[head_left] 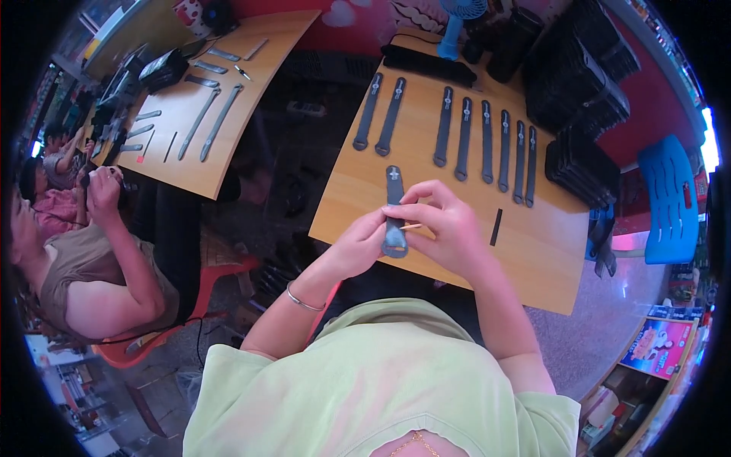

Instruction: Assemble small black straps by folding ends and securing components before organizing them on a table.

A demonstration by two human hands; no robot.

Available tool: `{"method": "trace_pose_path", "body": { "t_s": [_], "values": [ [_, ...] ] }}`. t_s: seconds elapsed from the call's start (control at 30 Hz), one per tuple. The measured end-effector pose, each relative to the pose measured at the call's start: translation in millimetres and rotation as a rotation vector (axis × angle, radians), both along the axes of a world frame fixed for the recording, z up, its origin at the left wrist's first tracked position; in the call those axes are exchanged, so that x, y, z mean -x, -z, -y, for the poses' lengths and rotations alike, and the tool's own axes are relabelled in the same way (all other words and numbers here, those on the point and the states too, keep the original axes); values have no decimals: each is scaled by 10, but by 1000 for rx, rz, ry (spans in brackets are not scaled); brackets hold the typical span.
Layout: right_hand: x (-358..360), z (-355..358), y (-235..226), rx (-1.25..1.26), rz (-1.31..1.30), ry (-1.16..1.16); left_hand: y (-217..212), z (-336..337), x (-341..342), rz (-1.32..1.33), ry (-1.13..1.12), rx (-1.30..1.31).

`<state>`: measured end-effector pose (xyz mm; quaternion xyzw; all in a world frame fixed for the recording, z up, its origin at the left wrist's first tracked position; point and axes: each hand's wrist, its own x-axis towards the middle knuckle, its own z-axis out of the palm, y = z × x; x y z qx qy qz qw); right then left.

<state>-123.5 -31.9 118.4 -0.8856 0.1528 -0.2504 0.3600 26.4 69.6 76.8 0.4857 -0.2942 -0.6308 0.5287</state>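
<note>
Over the near edge of the wooden table (pixel 449 266), my left hand (pixel 359 242) pinches a dark grey strap (pixel 394 183) with a pale mark near its far end and a wider, shiny near end. Between the thumb and fingers of my right hand (pixel 449 225) is a thin light wooden stick (pixel 412 227), its tip at the strap just above the wide end. The right fingers also touch the strap's middle. Beyond my hands, several similar straps (pixel 466 137) lie side by side, with a pair of straps (pixel 391 114) farther left. A short black strip (pixel 496 227) lies right of my right hand.
A long black pouch (pixel 428 65), a blue fan (pixel 449 30) and a dark cylinder (pixel 514 46) stand at the back. Stacked black cases (pixel 582 164) border the right side, near a blue plastic chair (pixel 674 202). At left, a co-worker (pixel 106 282) sits by another table (pixel 190 171) bearing straps.
</note>
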Motion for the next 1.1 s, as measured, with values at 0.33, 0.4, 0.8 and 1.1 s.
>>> {"method": "trace_pose_path", "body": {
  "t_s": [0.33,0.4,0.8,1.1],
  "values": [
    [-169,396,327,-918,265,183,-117,73,-78,492,243,171],
    [-293,551,285,-966,328,265,-106,59,-133,576,258,216],
    [-514,2268,0,-812,892,593,-10,-744,-811,457,428,-28],
    [-832,2117,164,-216,569,433,-177,-841,-1095,271,122,9]
  ]
}}
